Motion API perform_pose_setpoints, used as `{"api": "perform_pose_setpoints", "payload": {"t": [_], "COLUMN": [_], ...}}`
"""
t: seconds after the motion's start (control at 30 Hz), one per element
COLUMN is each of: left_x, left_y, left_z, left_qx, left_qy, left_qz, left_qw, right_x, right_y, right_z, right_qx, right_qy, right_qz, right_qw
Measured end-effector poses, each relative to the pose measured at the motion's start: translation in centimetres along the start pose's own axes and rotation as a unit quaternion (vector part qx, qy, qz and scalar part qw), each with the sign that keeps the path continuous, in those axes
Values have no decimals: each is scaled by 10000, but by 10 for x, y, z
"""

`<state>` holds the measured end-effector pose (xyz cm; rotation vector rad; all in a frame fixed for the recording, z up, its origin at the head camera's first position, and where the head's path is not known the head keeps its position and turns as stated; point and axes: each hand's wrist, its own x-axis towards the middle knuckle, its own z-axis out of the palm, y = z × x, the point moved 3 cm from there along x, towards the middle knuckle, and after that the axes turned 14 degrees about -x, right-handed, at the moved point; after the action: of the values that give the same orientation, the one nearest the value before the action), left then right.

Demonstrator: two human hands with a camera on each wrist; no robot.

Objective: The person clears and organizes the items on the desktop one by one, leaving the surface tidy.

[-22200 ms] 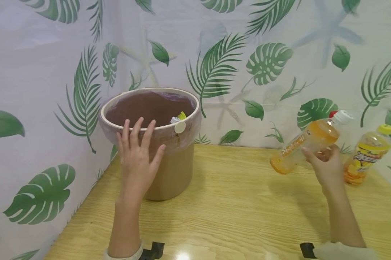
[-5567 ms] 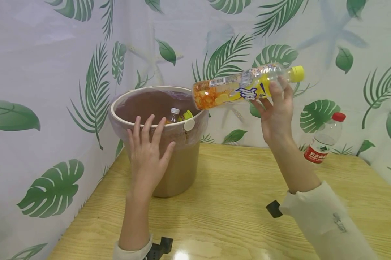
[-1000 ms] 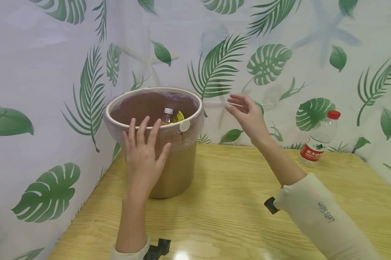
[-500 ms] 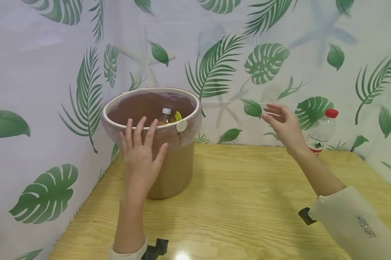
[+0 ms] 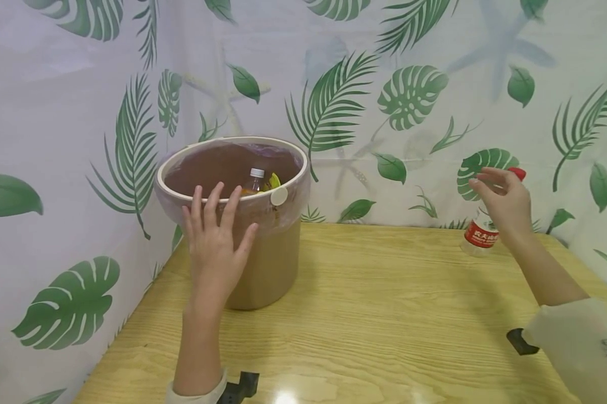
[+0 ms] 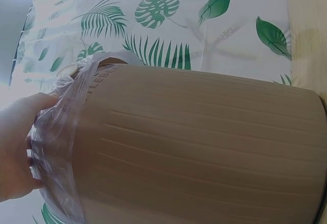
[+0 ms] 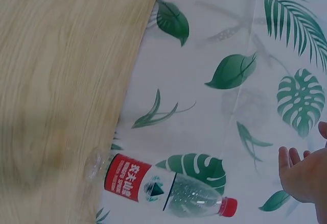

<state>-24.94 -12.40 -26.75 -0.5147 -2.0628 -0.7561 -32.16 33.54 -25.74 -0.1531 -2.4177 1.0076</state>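
My left hand [image 5: 215, 247] rests on the near rim of a brown trash bin [image 5: 270, 269], fingers straight and spread; the left wrist view shows this hand [image 6: 23, 142] against the clear plastic liner [image 6: 61, 147]. Above the table's right side, my right hand [image 5: 507, 205] holds nothing, its fingers loosely bent. It partly hides a red-capped clear water bottle [image 5: 480, 234], which stands upright. In the right wrist view the bottle [image 7: 191, 196] and the right hand [image 7: 306, 175] are apart. Inside the bin, a white-capped bottle [image 5: 256, 179] and something yellow [image 5: 275, 180] show above the rim.
The bin stands at the left of a wooden table [image 5: 364, 314]. A leaf-printed sheet [image 5: 354, 112] covers the walls behind and to the left. A round pale tab [image 5: 279, 196] sits on the bin's rim.
Earlier my right hand held an orange drink bottle, later a yellow-capped one; neither is on the table now. Over the last second the emptied hand moved right to the red-capped bottle.
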Motion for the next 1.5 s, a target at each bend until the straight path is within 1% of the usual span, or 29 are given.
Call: {"api": "perform_pose_setpoints", "payload": {"t": [0.17, 0.33, 0.43, 0.5, 0.67, 0.8, 0.93, 1.07, 1.3, 1.5], "left_x": [0, 1, 0, 0, -1, -2, -1, -1, -1, -1], "left_y": [-1, -2, -3, -4, -4, -4, -3, -2, -4, -4], "left_z": [-2, -3, -4, -5, -6, -6, -6, -5, -5, -3], "left_qx": [14, 31, 47, 72, 81, 24, 10, 6, 31, 154], "left_qy": [14, 44, 50, 51, 29, 23, 28, 21, 59, -81], "left_qz": [9, 34, 28, 12, -18, 16, 63, 81, 85, 26], "left_qw": [10000, 10000, 10000, 10000, 10000, 10000, 10000, 10000, 9999, 9998], "right_x": [16, 32, 43, 49, 59, 62, 63, 65, 68, 67], "right_y": [26, 51, 64, 71, 89, 99, 107, 114, 118, 120], "right_z": [-13, -19, -18, -16, -11, -8, -8, -7, -1, 3], "right_qx": [130, 93, -130, -344, -723, -851, -973, -975, -991, -1102], "right_qy": [415, 741, 740, 597, 61, -299, -569, -692, -818, -943], "right_qz": [521, 1243, 1623, 1767, 1830, 1807, 1794, 1809, 1657, 1687], "right_qw": [9977, 9894, 9839, 9819, 9804, 9794, 9773, 9762, 9778, 9749]}}
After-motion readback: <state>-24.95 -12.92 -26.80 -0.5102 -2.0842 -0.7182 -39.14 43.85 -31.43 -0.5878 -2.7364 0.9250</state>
